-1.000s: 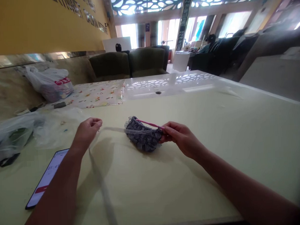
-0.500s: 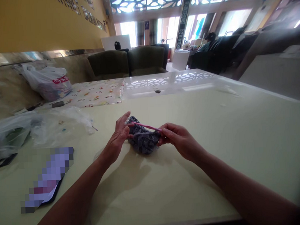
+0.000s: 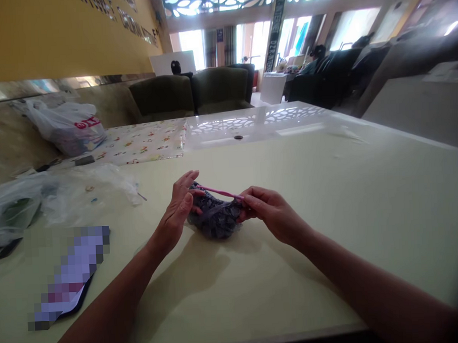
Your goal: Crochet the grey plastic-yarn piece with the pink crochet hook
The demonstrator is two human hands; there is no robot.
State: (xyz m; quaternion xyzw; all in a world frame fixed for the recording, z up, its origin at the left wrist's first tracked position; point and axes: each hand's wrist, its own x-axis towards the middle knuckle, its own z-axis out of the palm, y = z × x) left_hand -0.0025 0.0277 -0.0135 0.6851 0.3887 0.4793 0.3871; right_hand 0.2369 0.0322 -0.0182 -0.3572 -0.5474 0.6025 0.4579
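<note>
A dark grey-blue crochet piece (image 3: 216,222) with a ruffled, petal-like surface hangs between my two hands, just above the table. My left hand (image 3: 178,206) grips its left end with the lower fingers, while the index finger and thumb stretch upward. My right hand (image 3: 266,208) pinches the handle end of a pink crochet hook (image 3: 221,192), its other fingers against the piece's right edge. The hook spans the top of the piece, its tip near my left fingers; the exact stitch is too small to see. A thin, pale strand runs down by my left forearm.
On the pale table (image 3: 330,228) a phone (image 3: 72,274) with a blurred screen lies at left. Behind it are crumpled clear plastic bags (image 3: 93,190). A white carrier bag (image 3: 65,128) stands near a patterned cloth (image 3: 144,140). Dark armchairs (image 3: 221,91) stand beyond the table.
The crochet piece and hook have shifted slightly left, and the left end now sits deeper in my left fingers. The whole view has also shifted a little. Both hands keep their grip.
</note>
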